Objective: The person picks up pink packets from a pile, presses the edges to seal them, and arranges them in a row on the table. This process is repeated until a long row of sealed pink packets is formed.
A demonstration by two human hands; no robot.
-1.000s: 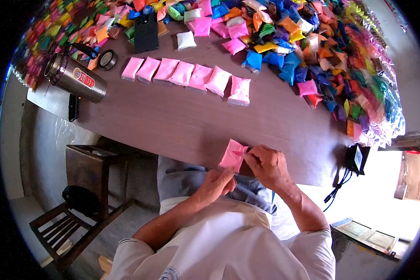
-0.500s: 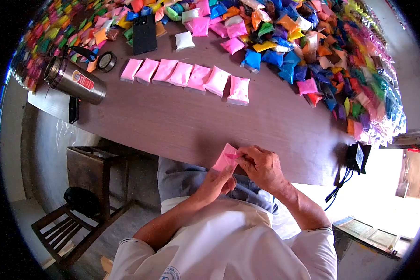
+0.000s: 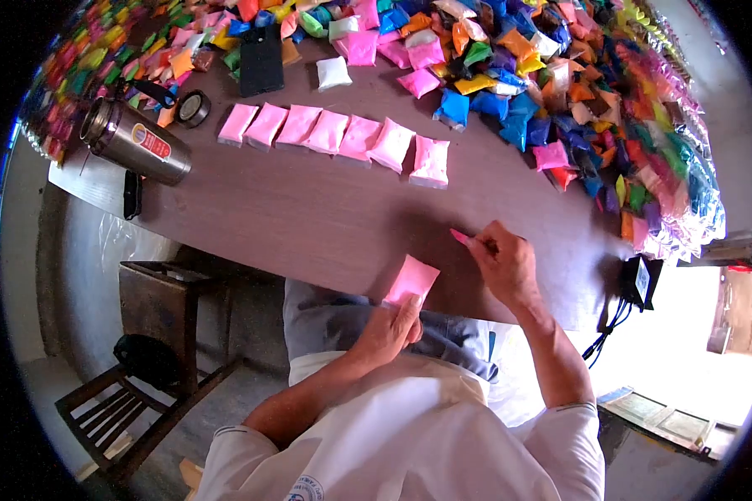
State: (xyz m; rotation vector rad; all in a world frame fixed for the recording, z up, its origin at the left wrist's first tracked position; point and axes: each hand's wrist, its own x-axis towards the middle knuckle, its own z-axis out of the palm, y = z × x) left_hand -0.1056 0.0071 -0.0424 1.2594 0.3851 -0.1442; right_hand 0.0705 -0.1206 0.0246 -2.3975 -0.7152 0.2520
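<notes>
My left hand (image 3: 388, 332) grips the lower end of a pink packet (image 3: 413, 280) between thumb and fingers, near the table's front edge. To its right, raised over the table, my right hand (image 3: 505, 260) pinches a small darker pink piece (image 3: 460, 237), whose tip sticks out to the left. The two hands are apart. Beyond them several pink packets lie in a row, with one packet (image 3: 429, 161) at the row's right end. A white packet (image 3: 332, 73) lies behind the row.
A steel flask (image 3: 146, 146) lies on the left beside its round lid (image 3: 192, 108). Behind the row is a black phone-like slab (image 3: 261, 63). Many coloured packets (image 3: 522, 117) heap along the back and right. A black box with cables (image 3: 641, 282) is at the right edge.
My right hand has moved away from the packet, up and to the right, with the small darker pink piece in its fingers. My left hand still grips the pink packet.
</notes>
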